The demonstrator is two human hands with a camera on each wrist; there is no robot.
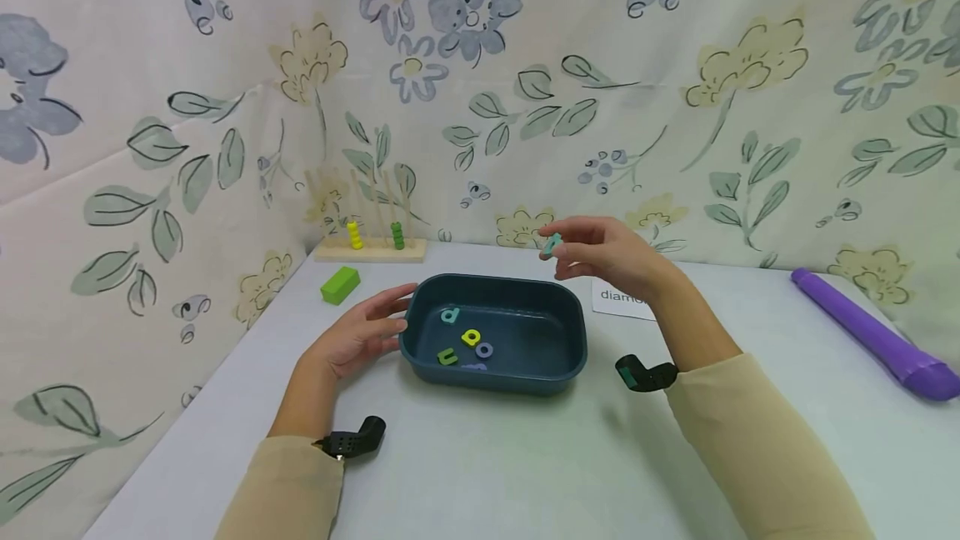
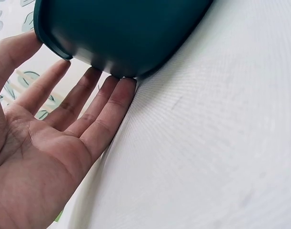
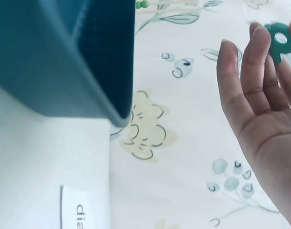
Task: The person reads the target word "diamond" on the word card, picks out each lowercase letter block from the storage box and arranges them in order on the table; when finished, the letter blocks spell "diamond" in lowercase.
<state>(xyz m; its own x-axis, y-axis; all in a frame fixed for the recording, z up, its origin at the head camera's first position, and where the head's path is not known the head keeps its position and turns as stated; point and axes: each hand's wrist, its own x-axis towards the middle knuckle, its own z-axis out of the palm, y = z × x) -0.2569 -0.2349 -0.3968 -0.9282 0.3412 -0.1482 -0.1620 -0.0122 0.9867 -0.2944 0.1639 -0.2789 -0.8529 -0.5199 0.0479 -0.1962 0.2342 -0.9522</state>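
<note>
With the tray's centre taken as the clock face and twelve as the far side, a small teal letter piece with a ring and a stem is held up at one o'clock, apart from the rim. It is pinched between the thumb and fingertips of the right hand. The dark blue rectangular tray with rounded corners is touched at nine o'clock by the left hand, whose fingers are extended, their tips against the outer wall.

Inside the tray, a second teal letter is seen at ten o'clock, a yellow ring-shaped letter near nine, a green U-shaped letter at eight and a purple ring at seven. Another purple piece is partly hidden by the near wall.

On the table, a white printed card is partly covered by the right arm at two o'clock; a bright green rectangular block is set at ten.

The held piece is judged light, stiff and perhaps slippery, best pinched across its flat faces or at the stem. The tray is judged rigid and smooth, best steadied at its rim.
</note>
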